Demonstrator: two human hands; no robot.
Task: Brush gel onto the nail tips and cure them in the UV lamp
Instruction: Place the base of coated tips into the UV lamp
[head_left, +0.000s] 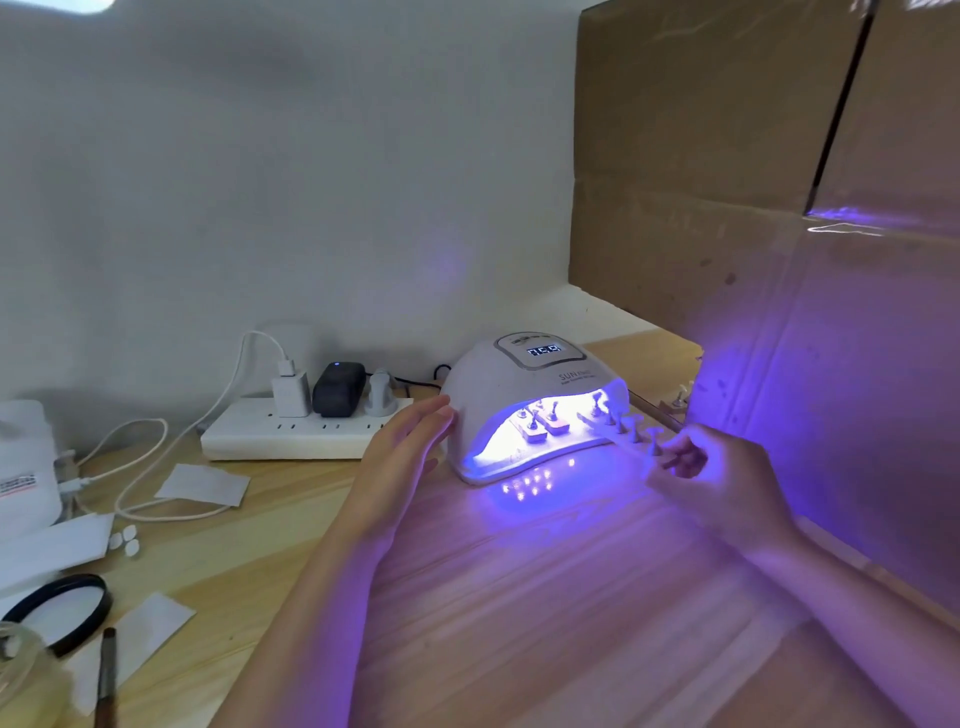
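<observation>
Nearest the camera, two bare forearms are reaching forward over a pale wooden table (519, 623) washed in violet light. The left hand (402, 447) is lying relaxed with straight fingers, its fingertips resting against the left side of the UV lamp (519, 384). The right hand (727, 478) is pinching the near end of a white strip (623, 441) that is carrying a row of small nail tips on stands; the strip is slanting up and left, its far end sitting just inside the lamp's right opening.

The lamp is a white dome sitting near the back of the table, glowing bright blue-white inside, with a lit digital display on top whose digits are too blurred to read. Inside it, two small pinkish blocks (543, 428) are standing side by side, each holding nail tips on short stems. Dots of light are reflecting on the table just in front of the opening.

At the lower left, a brush (106, 675) is lying beside a black ring (62, 608) and a clear jar (21, 670) whose contents I cannot tell. White paper pieces are lying about there. A white power strip (291, 434) is sitting left of the lamp with plugs in it. Cardboard (779, 208) is standing along the right side.
</observation>
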